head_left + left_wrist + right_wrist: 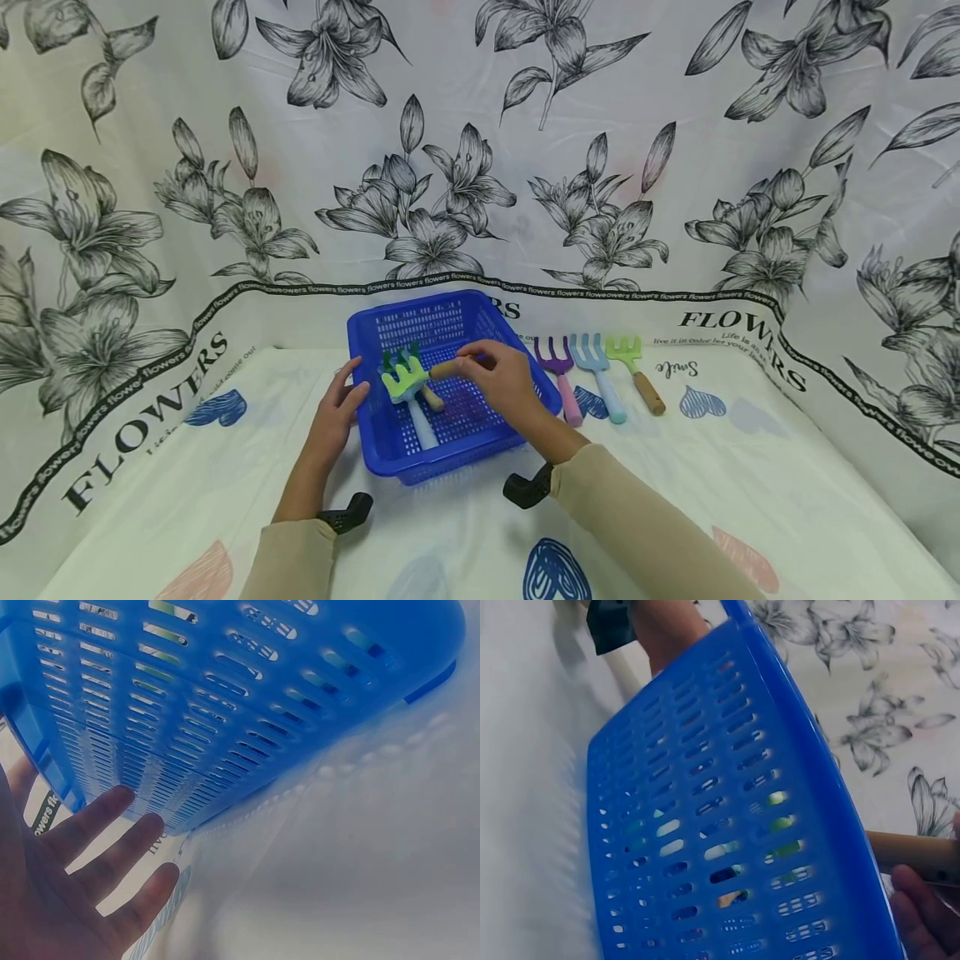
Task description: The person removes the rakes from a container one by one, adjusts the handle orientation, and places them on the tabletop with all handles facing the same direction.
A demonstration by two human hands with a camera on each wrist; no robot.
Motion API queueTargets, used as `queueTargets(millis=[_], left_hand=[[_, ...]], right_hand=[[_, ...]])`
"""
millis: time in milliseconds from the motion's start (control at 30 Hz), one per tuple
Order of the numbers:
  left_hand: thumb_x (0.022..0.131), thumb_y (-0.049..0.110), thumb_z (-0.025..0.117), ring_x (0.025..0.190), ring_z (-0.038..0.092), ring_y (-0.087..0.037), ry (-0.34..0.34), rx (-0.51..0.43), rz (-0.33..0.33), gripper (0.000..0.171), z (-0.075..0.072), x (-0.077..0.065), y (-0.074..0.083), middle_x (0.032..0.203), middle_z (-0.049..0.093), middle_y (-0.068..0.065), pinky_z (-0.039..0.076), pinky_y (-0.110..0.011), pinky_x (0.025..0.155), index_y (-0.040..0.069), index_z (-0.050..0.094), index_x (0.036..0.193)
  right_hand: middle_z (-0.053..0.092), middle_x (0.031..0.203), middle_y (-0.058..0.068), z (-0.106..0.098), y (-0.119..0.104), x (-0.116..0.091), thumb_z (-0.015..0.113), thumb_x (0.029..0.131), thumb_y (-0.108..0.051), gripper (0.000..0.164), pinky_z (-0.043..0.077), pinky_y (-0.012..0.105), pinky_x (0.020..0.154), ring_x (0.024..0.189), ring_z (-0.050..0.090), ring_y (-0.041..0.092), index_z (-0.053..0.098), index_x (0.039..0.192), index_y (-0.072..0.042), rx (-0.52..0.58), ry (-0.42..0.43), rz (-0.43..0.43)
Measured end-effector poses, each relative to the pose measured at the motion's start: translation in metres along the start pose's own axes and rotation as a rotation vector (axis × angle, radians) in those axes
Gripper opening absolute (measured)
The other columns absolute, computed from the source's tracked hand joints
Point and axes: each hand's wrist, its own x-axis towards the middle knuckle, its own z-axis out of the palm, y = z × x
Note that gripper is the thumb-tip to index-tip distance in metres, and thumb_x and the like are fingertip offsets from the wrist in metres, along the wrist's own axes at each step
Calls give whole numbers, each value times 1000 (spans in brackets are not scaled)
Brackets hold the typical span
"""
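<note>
My right hand (498, 379) holds a light green hand rake (405, 380) by its wooden handle, over the inside of a blue plastic basket (465, 461). In the right wrist view, the wooden handle (911, 851) shows between my fingertips beyond the basket's slotted wall. At the basket's left rim is my left hand (337, 412), its thumb and forefinger touching the rim. Its other fingers (120, 855) stretch loosely outside the wall. Inside lie a hand rake with a pale blue handle (422, 427), its head partly hidden, and a dark green hand rake (403, 357) with a wooden handle.
Right of the basket, a purple hand rake (556, 363) with a pink handle, a light blue hand rake (600, 371) and another green hand rake (627, 353) lie side by side. A flower-print cloth (600, 275) hangs behind the white tabletop (442, 533).
</note>
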Motion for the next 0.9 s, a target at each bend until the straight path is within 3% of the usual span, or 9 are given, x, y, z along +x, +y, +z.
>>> queueTargets(millis=[133, 333, 567, 900], left_hand=[[99, 52, 44, 133, 39, -45, -2, -8, 2, 65, 0, -1, 2, 154, 30, -20, 37, -61, 101, 32, 20, 156], [99, 51, 44, 133, 38, -45, 5, -3, -11, 64, 2, 0, 3, 154, 30, -20, 36, -62, 101, 34, 20, 155], [100, 48, 44, 133, 38, -44, 9, 9, -25, 62, 1, 1, 4, 154, 30, -19, 36, -62, 101, 35, 20, 155], [98, 54, 44, 132, 40, -44, 10, 1, -14, 66, -1, -1, 2, 153, 32, -20, 35, -62, 102, 34, 20, 156]], right_hand=[[68, 95, 4, -2, -2, -3, 69, 92, -22, 17, 57, 29, 68, 81, 68, 17, 72, 102, -9, 55, 88, -45], [69, 100, 8, -9, -5, -7, 69, 92, -19, 15, 58, 30, 69, 82, 71, 19, 71, 102, -8, 118, 168, -35], [67, 100, 13, -24, -2, -11, 69, 92, -15, 15, 58, 29, 70, 82, 72, 23, 70, 103, -4, 177, 203, -48], [69, 103, 13, -55, 11, -12, 70, 91, -19, 21, 57, 30, 75, 84, 72, 22, 69, 106, -3, 145, 241, -48]])
